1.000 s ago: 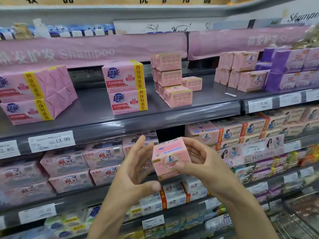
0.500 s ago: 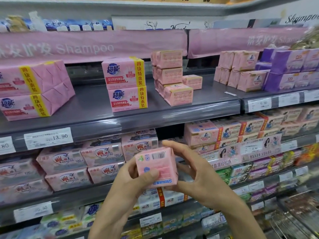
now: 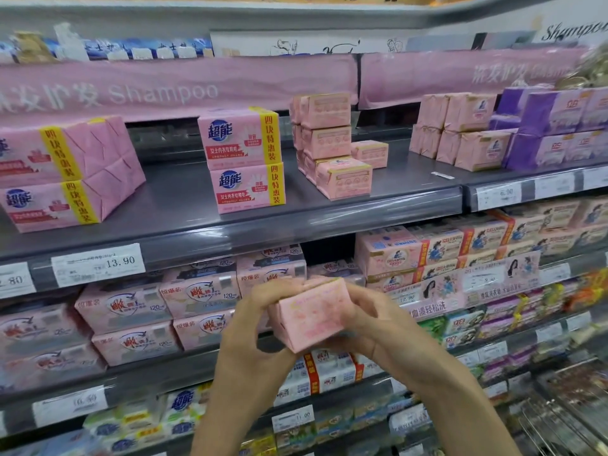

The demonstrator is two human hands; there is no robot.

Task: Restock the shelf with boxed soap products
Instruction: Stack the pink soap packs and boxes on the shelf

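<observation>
A small pink soap box (image 3: 312,314) is held between both hands, low in the middle of the view, in front of the second shelf. My left hand (image 3: 253,327) grips its left side with fingers curled over the top. My right hand (image 3: 371,320) grips its right side and underside. On the upper grey shelf (image 3: 184,205) stands a stack of the same pink soap boxes (image 3: 329,143), with one lone box (image 3: 370,153) behind it. Two larger pink four-packs (image 3: 243,159) are stacked to the left of that stack.
More pink four-packs (image 3: 65,172) sit at the far left, pink wrapped packs (image 3: 460,130) and purple packs (image 3: 559,126) at the right. The lower shelves are packed with soap packs (image 3: 131,320). Price tags (image 3: 98,264) line the shelf edges. A wire rack (image 3: 566,422) is at bottom right.
The box has been turned over in my hands, showing a different face, and both hands now close round it more tightly. The view has shifted slightly.
</observation>
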